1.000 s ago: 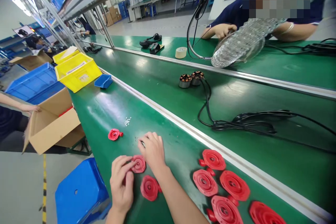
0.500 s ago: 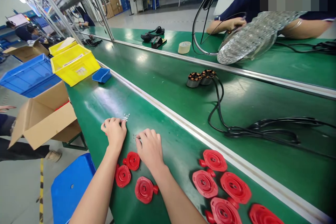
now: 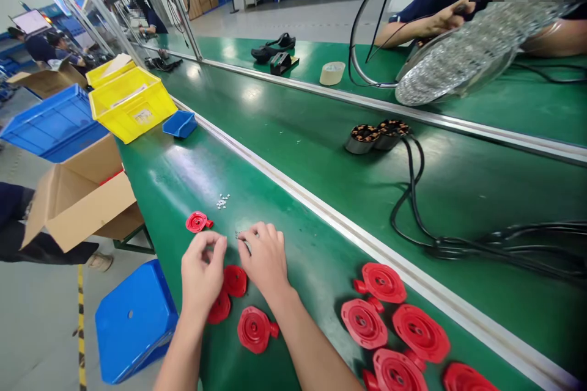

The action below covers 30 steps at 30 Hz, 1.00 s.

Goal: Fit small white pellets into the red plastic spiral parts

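My left hand (image 3: pixel 204 269) is raised over two red plastic housings (image 3: pixel 235 281), which it partly covers. Its thumb and forefinger are pinched together; anything between them is too small to make out. Just beyond it lies another red housing (image 3: pixel 197 222) with a short side spout, beside a scatter of tiny white pieces (image 3: pixel 222 201). My right hand (image 3: pixel 265 256) rests on the green bench with curled fingers by some tiny metallic bits (image 3: pixel 237 234). What its fingertips pinch is hidden. Nearer me, between my forearms, sits one more red housing (image 3: pixel 254 330).
Several red housings (image 3: pixel 364 322) lie at right. A metal rail (image 3: pixel 293 186) runs along the bench; beyond it are two wound round coils (image 3: pixel 362 138) with black cables (image 3: pixel 440 247). Bins, a carton (image 3: pixel 92 201) and a blue stool (image 3: pixel 135 321) stand left. A co-worker's hand (image 3: pixel 443 21) is across.
My left hand has pulled back toward me from the white pieces, uncovering them and the far red housing. My right hand has barely moved. The view has shifted slightly.
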### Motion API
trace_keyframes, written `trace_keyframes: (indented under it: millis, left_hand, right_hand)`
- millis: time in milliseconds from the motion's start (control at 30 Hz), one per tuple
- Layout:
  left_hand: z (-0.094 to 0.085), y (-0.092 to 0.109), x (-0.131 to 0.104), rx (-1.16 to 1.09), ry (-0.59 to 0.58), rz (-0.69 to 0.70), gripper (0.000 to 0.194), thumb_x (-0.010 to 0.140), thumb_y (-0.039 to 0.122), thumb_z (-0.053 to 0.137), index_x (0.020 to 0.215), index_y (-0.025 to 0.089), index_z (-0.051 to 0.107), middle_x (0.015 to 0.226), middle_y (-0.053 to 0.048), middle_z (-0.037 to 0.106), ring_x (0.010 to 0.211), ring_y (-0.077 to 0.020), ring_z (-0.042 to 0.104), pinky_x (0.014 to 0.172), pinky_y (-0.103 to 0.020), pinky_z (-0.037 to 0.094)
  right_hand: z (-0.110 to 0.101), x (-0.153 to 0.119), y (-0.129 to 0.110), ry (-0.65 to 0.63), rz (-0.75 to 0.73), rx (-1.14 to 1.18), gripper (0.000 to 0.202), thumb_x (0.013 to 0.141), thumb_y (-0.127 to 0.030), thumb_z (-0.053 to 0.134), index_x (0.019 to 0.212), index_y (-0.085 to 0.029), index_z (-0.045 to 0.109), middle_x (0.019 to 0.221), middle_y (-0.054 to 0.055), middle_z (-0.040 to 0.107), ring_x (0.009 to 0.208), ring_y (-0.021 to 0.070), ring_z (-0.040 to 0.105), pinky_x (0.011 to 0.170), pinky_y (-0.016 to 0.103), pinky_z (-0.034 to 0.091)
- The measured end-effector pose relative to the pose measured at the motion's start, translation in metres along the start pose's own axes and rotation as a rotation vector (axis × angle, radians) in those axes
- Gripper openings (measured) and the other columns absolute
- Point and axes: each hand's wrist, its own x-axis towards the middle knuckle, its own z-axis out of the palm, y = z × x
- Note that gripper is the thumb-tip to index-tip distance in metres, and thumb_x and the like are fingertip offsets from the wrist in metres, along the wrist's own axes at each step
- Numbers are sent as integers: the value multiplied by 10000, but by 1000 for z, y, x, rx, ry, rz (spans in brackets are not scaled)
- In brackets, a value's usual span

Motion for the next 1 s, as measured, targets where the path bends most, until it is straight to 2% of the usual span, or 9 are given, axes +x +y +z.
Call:
trace_keyframes:
  millis: [67, 133, 267, 333, 433, 600, 700, 833, 1000]
  left_hand:
    - [-3, -2, -26, -271, -51, -274, 418, 873, 585, 745, 863, 170, 696, 712, -21, 619, 614, -144, 513, 575, -249, 399]
    - [-2, -5, -39, -453, -62, -466, 527, 755, 644, 844, 860, 148, 702, 626, 10, 564, 547, -99, 447, 508, -192, 339]
    - [6, -4, -29, -666, 17, -610, 610, 507, 560, 1007, 844, 136, 726, 594, 34, 549, 532, -61, 425, 472, -124, 330]
    - [10, -2, -19, -730, 30, -613, 597, 440, 484, 1040, 825, 140, 739, 624, 23, 583, 556, -63, 452, 481, -118, 373]
    - [14, -3, -10, -785, 18, -594, 526, 415, 402, 1039, 768, 146, 745, 631, 13, 602, 561, -68, 457, 470, -126, 395]
    - [14, -10, -10, -725, 12, -550, 329, 552, 318, 957, 762, 158, 761, 629, 8, 608, 606, -92, 475, 509, -139, 411]
    - [11, -9, -12, -650, 7, -520, 431, 523, 420, 1001, 793, 176, 770, 625, 8, 612, 613, -107, 507, 528, -159, 436]
    - [5, -2, -14, -459, 31, -409, 570, 547, 589, 987, 868, 165, 783, 754, -36, 700, 664, -129, 585, 582, -182, 491]
    - [6, 2, -21, -422, 60, -340, 449, 728, 552, 905, 854, 147, 756, 726, -20, 662, 632, -106, 541, 568, -165, 456]
  right_hand:
    - [0, 0, -2, 4, 16, 13, 37, 961, -197, 710, 940, -225, 720, 1012, 72, 653, 973, 268, 531, 828, 399, 365]
    - [-1, 1, -5, 42, 22, 129, 56, 968, -179, 676, 933, -208, 709, 1027, 79, 650, 1002, 266, 548, 879, 404, 401]
    - [-8, 5, -14, 84, -47, 713, 49, 937, -178, 662, 927, -197, 707, 1055, 59, 645, 1031, 203, 618, 858, 316, 485]
    - [-9, 8, -17, 51, -66, 876, 29, 914, -196, 684, 919, -196, 712, 1039, 43, 659, 976, 174, 640, 780, 274, 493]
    - [-7, 10, -16, 23, -56, 920, 20, 914, -220, 699, 912, -205, 711, 975, 14, 688, 873, 145, 636, 778, 252, 509]
    - [-4, 11, -12, -23, -18, 945, 17, 916, -233, 703, 915, -220, 714, 912, -8, 687, 767, 120, 589, 765, 227, 520]
    - [-6, 11, -12, -69, 14, 1009, 69, 920, -274, 688, 927, -214, 721, 933, 8, 703, 775, 128, 615, 735, 231, 528]
    - [-13, 11, -12, -88, 23, 1108, 90, 919, -271, 664, 914, -205, 724, 944, 32, 720, 845, 159, 679, 746, 251, 563]
    - [-20, 7, -15, 64, -181, 937, 129, 973, -173, 600, 957, -201, 724, 952, 59, 743, 884, 181, 702, 818, 302, 581]
